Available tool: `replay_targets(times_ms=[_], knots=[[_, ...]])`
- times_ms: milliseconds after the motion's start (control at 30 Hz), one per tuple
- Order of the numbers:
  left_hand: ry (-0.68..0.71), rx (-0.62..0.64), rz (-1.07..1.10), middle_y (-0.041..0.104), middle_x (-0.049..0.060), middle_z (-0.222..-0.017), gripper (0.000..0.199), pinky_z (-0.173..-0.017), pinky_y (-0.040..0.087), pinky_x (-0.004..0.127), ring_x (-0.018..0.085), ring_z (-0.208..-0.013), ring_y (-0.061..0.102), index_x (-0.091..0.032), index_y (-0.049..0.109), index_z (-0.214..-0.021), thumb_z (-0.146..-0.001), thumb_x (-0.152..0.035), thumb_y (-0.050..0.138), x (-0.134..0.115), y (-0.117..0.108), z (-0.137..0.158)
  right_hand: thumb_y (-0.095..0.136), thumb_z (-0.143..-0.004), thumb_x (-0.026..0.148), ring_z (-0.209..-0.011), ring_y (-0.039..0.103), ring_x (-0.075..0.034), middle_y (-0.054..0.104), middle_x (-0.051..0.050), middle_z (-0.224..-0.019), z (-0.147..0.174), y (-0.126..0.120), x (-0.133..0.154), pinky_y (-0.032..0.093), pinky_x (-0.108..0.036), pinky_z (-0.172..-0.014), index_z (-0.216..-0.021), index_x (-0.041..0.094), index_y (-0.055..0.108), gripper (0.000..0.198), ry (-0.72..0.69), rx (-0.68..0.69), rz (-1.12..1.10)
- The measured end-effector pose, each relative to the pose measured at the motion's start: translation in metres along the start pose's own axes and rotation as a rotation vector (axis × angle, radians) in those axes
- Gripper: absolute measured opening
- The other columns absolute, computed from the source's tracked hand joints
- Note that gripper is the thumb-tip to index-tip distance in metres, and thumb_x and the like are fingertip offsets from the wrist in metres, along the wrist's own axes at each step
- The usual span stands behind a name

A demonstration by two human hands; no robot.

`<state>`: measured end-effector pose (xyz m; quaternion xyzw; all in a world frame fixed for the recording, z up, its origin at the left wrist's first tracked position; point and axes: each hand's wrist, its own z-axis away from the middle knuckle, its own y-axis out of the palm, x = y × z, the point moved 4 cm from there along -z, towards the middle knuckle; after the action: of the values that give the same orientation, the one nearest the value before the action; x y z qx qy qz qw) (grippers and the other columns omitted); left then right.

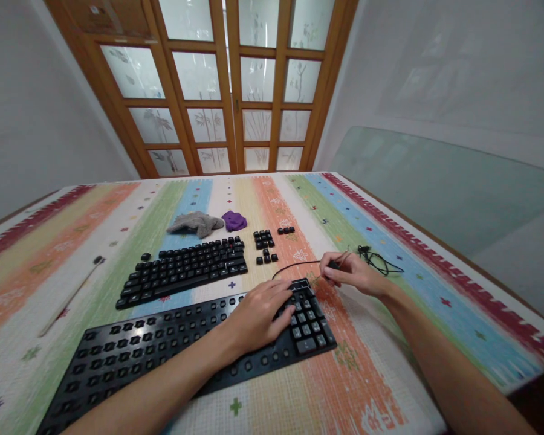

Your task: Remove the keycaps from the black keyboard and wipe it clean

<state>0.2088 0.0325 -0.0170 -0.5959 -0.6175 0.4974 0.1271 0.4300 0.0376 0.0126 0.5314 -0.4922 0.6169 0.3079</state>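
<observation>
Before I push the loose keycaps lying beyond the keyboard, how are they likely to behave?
The loose keycaps lie as separate pieces in rows, so a push would probably scatter them. Being small and plastic-looking, each is likely light. Their blocky shape suggests sliding rather than rolling.

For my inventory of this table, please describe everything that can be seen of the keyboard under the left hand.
The keyboard is a long, black, glossy, plastic-looking board. Most keycaps are off, showing rows of small dark mounts, but number-pad keys sit at its right end. It lies face up, slanting across the striped tablecloth; its near-left corner is out of view. The left hand rests on it beside those keys, and the forearm hides part of it.
</observation>
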Motion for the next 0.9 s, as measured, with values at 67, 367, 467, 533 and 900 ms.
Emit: replay_targets(times_ms=[67,367,467,533,900], knots=[[-0.004,-0.004,0.007,0.065,0.013,-0.126,0.028,-0.101,0.052,0.047,0.025,-0.12,0.059,-0.018,0.06,-0.12,-0.095,-0.025,0.051,0.0,-0.001,0.0,0.069,-0.081,0.056,-0.05,0.045,-0.009,0.053,0.002,-0.059,0.001,-0.001,0.0,0.036,-0.022,-0.046,-0.074,0.016,0.06,0.042,0.004,0.01,0.002],[0.005,0.006,-0.006,0.065,0.014,-0.126,0.024,-0.102,0.051,0.047,0.026,-0.12,0.059,-0.016,0.062,-0.114,-0.095,-0.024,0.051,-0.002,-0.002,-0.002,0.069,-0.083,0.048,-0.053,0.059,-0.013,0.062,-0.002,-0.064,0.001,0.006,-0.009,0.048,-0.025,-0.052,-0.077,0.014,0.061,0.035,0.033,0.122,-0.017],[0.018,0.004,-0.018,0.065,0.014,-0.125,0.026,-0.102,0.051,0.047,0.026,-0.119,0.06,-0.016,0.06,-0.118,-0.095,-0.024,0.051,-0.002,-0.001,-0.002,0.067,-0.086,0.045,-0.054,0.057,-0.012,0.061,-0.001,-0.064,0.0,0.015,-0.001,0.045,-0.025,-0.052,-0.076,0.014,0.063,0.032,-0.024,0.137,0.136],[0.02,-0.001,-0.022,0.065,0.014,-0.125,0.029,-0.103,0.051,0.047,0.026,-0.12,0.059,-0.015,0.059,-0.122,-0.095,-0.024,0.051,-0.001,0.0,-0.001,0.065,-0.088,0.043,-0.058,0.054,-0.012,0.061,-0.002,-0.066,0.001,0.021,0.007,0.042,-0.025,-0.053,-0.075,0.015,0.066,0.031,-0.123,0.141,0.303],[0.046,0.014,-0.062,0.064,0.017,-0.125,0.027,-0.103,0.051,0.046,0.027,-0.121,0.058,-0.01,0.062,-0.116,-0.096,-0.023,0.049,-0.003,0.0,-0.002,0.047,-0.094,0.058,-0.064,0.05,-0.014,0.056,-0.001,-0.069,-0.008,0.027,0.001,0.039,-0.027,-0.06,-0.078,0.016,0.059,0.047,-0.049,-0.032,0.411]])
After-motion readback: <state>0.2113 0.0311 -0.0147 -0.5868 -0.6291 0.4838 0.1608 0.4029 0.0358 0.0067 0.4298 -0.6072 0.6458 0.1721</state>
